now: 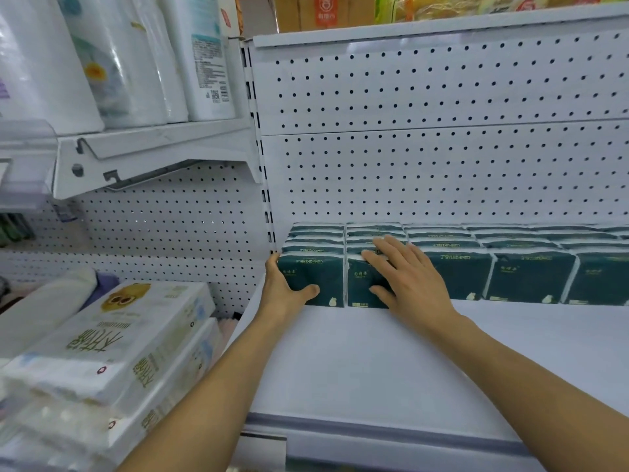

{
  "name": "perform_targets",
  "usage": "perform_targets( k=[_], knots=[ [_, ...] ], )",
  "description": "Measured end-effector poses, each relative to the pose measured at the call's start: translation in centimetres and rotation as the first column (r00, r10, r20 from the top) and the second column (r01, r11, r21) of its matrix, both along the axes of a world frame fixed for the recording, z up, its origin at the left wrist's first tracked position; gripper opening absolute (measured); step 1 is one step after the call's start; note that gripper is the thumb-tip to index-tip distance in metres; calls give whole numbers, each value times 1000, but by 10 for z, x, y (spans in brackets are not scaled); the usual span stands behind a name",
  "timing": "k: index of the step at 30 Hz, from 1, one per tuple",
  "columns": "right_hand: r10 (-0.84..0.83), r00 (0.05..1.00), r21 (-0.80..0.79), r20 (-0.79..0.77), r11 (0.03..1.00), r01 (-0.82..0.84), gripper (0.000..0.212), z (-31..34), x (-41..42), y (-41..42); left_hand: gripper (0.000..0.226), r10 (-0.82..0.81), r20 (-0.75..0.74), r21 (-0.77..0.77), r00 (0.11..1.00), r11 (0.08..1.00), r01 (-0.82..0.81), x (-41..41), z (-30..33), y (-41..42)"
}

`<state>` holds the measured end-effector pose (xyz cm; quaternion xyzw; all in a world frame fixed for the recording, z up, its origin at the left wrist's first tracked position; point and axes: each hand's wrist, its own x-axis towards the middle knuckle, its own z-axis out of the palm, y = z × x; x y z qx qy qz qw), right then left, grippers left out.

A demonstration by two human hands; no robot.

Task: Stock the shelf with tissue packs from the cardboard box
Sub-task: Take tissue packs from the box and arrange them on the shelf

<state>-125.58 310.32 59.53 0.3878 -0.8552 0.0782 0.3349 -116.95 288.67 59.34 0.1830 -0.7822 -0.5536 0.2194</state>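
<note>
Dark green tissue packs stand in a row along the back of the white shelf (357, 362), against the pegboard. My left hand (284, 287) grips the leftmost pack (315, 270) at its left side, thumb across its front. My right hand (405, 274) lies flat with straight fingers on the second pack (360, 291), covering its front and top edge. More packs (527, 277) continue to the right. The cardboard box is out of view.
White pegboard (442, 148) backs the shelf. The neighbouring bay on the left holds stacked white tissue bundles (109, 349), and a higher shelf there carries large white paper rolls (129, 59). A shelf overhead (442, 25) holds yellow and orange goods.
</note>
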Motion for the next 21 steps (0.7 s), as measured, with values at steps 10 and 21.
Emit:
perform_targets(
  k=[10, 21],
  knots=[
    [-27, 1000, -29, -11, 999, 26, 61, -5, -6, -3, 91, 35, 25, -34, 999, 999, -34, -5, -2, 1],
    [77, 995, -220, -66, 971, -90, 54, 12, 60, 1, 89, 248, -223, -805, 943, 498, -322, 75, 10, 29]
  ],
)
